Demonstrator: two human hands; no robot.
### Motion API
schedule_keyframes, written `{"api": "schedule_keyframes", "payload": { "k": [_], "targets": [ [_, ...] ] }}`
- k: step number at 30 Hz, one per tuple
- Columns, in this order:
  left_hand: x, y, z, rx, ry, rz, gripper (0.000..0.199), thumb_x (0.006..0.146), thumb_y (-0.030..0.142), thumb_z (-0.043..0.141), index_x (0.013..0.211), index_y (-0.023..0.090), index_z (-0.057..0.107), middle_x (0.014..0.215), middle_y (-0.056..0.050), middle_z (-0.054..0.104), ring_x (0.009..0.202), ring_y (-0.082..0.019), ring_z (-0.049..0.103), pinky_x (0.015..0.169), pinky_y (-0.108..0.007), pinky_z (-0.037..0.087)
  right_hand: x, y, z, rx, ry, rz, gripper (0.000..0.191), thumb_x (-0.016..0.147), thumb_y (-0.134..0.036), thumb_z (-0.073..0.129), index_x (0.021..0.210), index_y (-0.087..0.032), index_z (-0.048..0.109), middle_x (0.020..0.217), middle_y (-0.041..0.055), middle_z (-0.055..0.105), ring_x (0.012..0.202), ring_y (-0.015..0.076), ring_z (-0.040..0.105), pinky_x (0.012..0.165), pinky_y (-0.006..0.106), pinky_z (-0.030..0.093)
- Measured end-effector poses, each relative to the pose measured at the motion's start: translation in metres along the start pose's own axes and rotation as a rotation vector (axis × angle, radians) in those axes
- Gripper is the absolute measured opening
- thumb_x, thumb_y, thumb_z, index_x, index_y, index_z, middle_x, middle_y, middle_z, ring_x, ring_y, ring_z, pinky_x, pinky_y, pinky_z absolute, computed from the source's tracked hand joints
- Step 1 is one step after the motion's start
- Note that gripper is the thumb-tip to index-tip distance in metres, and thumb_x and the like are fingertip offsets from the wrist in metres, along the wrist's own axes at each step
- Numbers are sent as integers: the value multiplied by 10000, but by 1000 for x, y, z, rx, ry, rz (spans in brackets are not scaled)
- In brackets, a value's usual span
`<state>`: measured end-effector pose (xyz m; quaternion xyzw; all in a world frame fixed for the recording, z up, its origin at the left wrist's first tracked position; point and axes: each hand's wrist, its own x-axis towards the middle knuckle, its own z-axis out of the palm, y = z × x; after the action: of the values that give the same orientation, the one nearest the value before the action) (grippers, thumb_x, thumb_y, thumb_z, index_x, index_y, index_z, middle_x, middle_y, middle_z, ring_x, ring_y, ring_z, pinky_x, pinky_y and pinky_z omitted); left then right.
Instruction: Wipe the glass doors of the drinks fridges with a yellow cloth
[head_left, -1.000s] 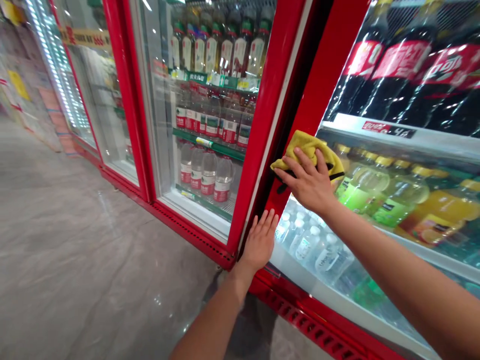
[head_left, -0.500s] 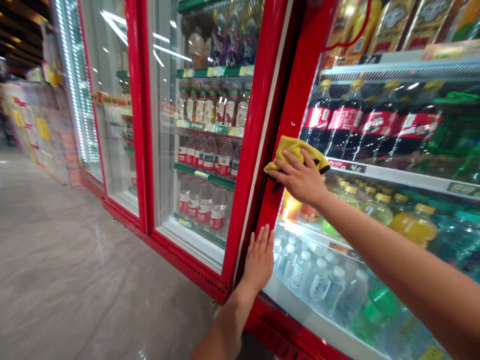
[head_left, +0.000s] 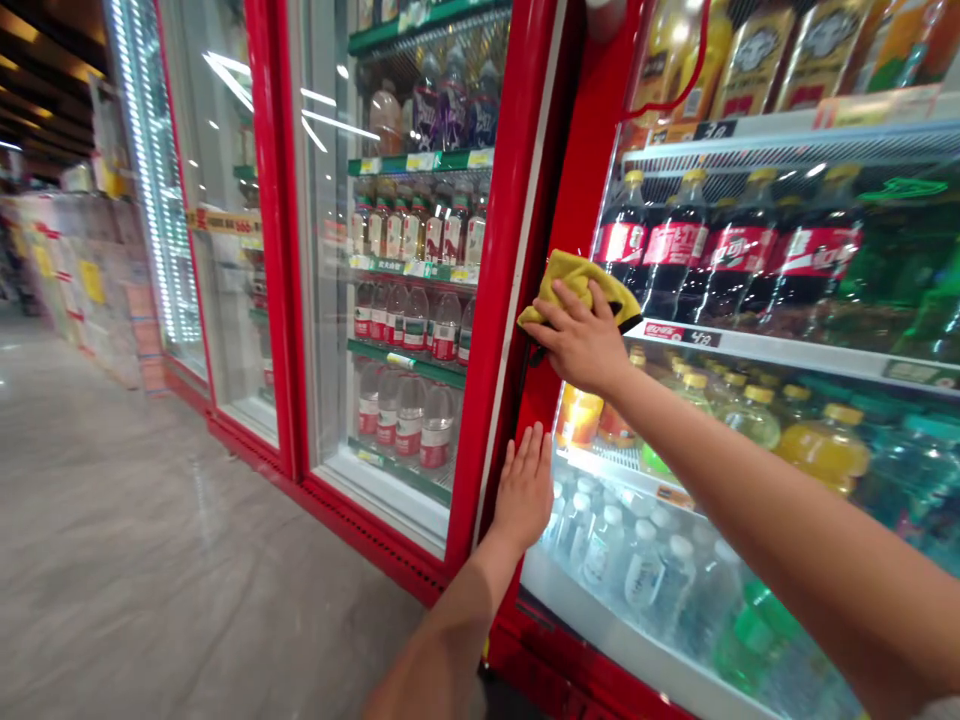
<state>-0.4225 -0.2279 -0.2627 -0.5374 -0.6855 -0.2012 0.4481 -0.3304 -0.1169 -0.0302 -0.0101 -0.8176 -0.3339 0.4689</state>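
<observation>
My right hand [head_left: 581,335] presses a folded yellow cloth [head_left: 566,270] with dark edging against the red door frame [head_left: 592,170] of the drinks cooler on the right. Its fingers lie spread over the cloth, which reaches onto the glass edge. Lower down, my left hand [head_left: 523,488] rests flat on the same red frame, fingers stretched upward and holding nothing. Behind the glass beside my hands stand cola bottles [head_left: 679,245] with red labels, yellow-capped drinks [head_left: 829,445] and clear water bottles [head_left: 643,570].
A second red-framed cooler [head_left: 506,270] stands close on the left, with a narrow dark gap between. Its shelves hold several rows of bottles [head_left: 409,415]. Grey shiny floor [head_left: 247,580] runs along the coolers. Stacked boxes [head_left: 97,270] stand at the far left.
My right hand and the cloth have slid a little up the red frame. My left hand has also shifted slightly upward, still flat. The view has moved slightly.
</observation>
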Motion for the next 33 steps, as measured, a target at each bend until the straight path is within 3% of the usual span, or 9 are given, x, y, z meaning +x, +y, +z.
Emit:
{"api": "schedule_keyframes", "payload": {
  "k": [3, 7, 14, 22, 27, 33],
  "targets": [
    [-4, 3, 5, -6, -6, -10, 719, 975, 197, 480, 1613, 52, 184, 1700, -190, 213, 1595, -277, 142, 1270, -487, 301, -31, -23, 15, 11, 1, -39, 397, 974, -202, 538, 1352, -273, 633, 1512, 61, 577, 1532, 303, 312, 1240, 666, 119],
    [13, -3, 2, -19, 43, -2, 708, 992, 193, 463, 1618, 52, 163, 1693, -188, 239, 1595, -275, 128, 1271, -489, 306, -31, -24, 15, -20, 14, -49, 434, 1003, -167, 486, 1415, -277, 572, 1495, 53, 594, 1503, 304, 373, 1249, 649, 144],
    [72, -21, -20, -61, 108, -15, 714, 1013, 164, 411, 1634, 50, 77, 1684, -207, 227, 1577, -303, 184, 1227, -487, 395, 19, 13, -5, -42, 62, -121, 373, 1002, -182, 517, 1361, -239, 601, 1465, 60, 619, 1480, 311, 410, 1257, 644, 144],
    [122, -5, -47, -91, 38, -96, 769, 1013, 169, 426, 1635, 60, -13, 1696, -219, 170, 1570, -336, 141, 1224, -511, 405, 63, 57, -29, 20, 81, -131, 358, 1001, -179, 536, 1343, -256, 609, 1443, 46, 638, 1472, 280, 429, 1276, 605, 145],
    [164, -1, -80, -105, -82, -161, 763, 985, 135, 414, 1635, 63, 21, 1690, -239, 194, 1568, -364, 111, 1213, -595, 387, 94, 89, -53, 54, 50, -175, 355, 1013, -180, 514, 1353, -222, 606, 1445, 58, 639, 1457, 288, 452, 1277, 610, 147],
    [228, -14, -129, -52, -135, -157, 654, 990, 180, 416, 1602, 47, 229, 1602, -219, 431, 1557, -310, 263, 1248, -525, 359, 137, 131, -81, 113, -50, -225, 376, 1006, -190, 536, 1378, -197, 594, 1481, 96, 605, 1469, 300, 437, 1251, 634, 236]
  ]
}}
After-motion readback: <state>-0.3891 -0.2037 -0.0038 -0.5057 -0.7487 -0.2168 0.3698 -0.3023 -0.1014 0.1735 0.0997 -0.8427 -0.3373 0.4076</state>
